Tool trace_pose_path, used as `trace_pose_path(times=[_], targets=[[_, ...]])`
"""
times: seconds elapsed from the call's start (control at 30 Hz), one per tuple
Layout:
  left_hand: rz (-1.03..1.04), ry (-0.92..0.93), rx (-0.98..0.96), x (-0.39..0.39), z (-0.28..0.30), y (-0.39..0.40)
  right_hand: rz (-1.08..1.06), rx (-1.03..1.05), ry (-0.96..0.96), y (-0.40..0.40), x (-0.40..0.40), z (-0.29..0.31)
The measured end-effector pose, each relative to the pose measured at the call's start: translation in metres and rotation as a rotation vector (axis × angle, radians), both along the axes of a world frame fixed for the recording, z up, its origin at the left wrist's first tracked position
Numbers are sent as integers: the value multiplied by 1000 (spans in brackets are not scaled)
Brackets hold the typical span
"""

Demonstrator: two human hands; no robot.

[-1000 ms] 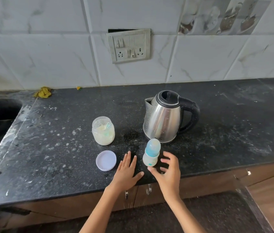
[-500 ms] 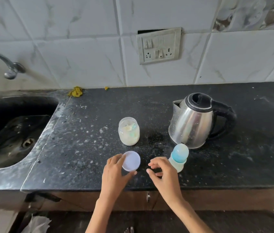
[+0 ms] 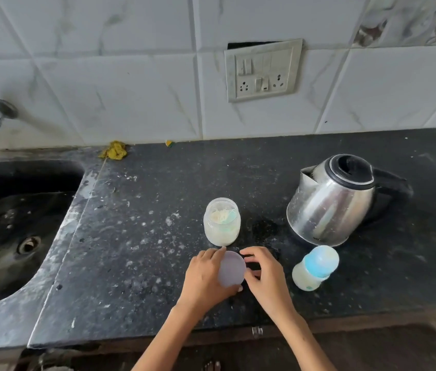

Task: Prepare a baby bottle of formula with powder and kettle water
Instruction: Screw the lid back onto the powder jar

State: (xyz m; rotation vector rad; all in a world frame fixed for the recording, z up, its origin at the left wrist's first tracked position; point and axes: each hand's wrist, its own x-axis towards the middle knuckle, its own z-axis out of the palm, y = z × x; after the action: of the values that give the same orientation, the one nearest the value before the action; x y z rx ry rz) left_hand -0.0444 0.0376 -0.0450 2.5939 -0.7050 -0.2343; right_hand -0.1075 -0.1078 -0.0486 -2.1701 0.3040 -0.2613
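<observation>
L hand (image 3: 206, 277) holds the lid (image 3: 231, 269) by its rim w/ curled fingers, just in front of the open powder jar (image 3: 221, 222), R hand (image 3: 266, 274) touching lid's far edge, fingers loosely bent; jar lies straight ahead of lid, capped bottle (image 3: 314, 267) right of jar, near kettle (image 3: 332, 199).

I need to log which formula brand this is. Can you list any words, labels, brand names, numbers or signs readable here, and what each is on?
No text can be read.
Powder jar: clear, no label in view.
Lid in the left hand's grip: plain.
Baby bottle: a small teal mark low on the body, too blurred to read.
Kettle: a dark mark near the base, too small to read.
Switch plate: no lettering visible.
</observation>
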Motion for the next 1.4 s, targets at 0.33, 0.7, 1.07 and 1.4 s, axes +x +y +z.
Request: trace_pose_path(times=[0.33, 0.7, 1.07, 1.4], targets=[[232, 631, -666, -4, 59, 19, 270, 49, -112, 3, -12, 48], [346, 177, -472, 16, 54, 17, 216, -73, -58, -24, 38, 84], [336, 153, -616, 63, 16, -19, 345, -401, 286, -25, 122, 100], [369, 118, -645, 58, 4, -9, 482, -540, 359, -8, 119, 106]])
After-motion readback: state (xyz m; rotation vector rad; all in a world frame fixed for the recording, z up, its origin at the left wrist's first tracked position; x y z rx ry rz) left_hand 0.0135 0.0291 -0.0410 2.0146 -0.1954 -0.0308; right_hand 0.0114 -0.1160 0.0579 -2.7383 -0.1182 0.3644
